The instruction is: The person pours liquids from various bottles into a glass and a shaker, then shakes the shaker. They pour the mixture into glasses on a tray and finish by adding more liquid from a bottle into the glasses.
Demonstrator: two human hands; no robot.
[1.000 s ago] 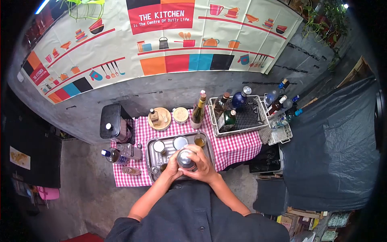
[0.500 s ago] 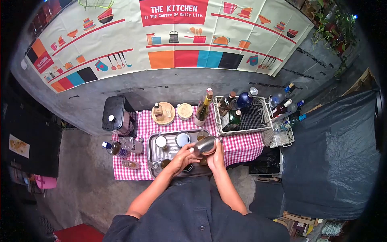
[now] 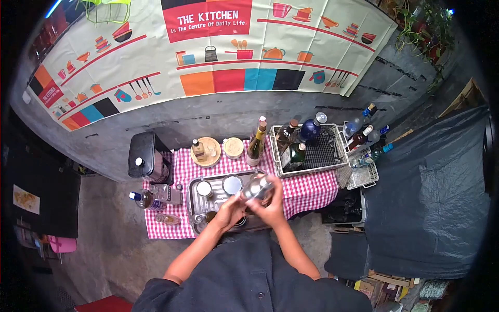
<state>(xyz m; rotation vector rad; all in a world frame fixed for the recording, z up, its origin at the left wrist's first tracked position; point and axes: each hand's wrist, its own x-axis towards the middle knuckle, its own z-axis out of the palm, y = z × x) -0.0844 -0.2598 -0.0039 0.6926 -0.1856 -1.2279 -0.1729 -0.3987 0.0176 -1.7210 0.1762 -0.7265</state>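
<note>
A shiny metal cocktail shaker (image 3: 258, 185) is held above the right part of the metal tray (image 3: 192, 202), blurred a little by motion. My left hand (image 3: 229, 213) closes on its lower left side. My right hand (image 3: 272, 208) wraps its right side, fingers curled around the metal. Below, on the tray, stand a glass with a white top (image 3: 204, 188), a round vessel with a pale surface (image 3: 232, 184) and a small dark-filled glass (image 3: 210, 216). My hands hide the tray's right part.
A wire basket (image 3: 310, 170) holds several bottles at the back right, with more bottles beside it. A tall bottle (image 3: 255, 148), a lidded mug (image 3: 233, 148) and a wooden board (image 3: 213, 160) stand behind the tray. A black container (image 3: 143, 156) and bottles (image 3: 167, 195) are at left.
The shaker has turned in my hands and shifted slightly left. My right hand has moved from its far end down along its side. The camera view has tilted and shifted a little.
</note>
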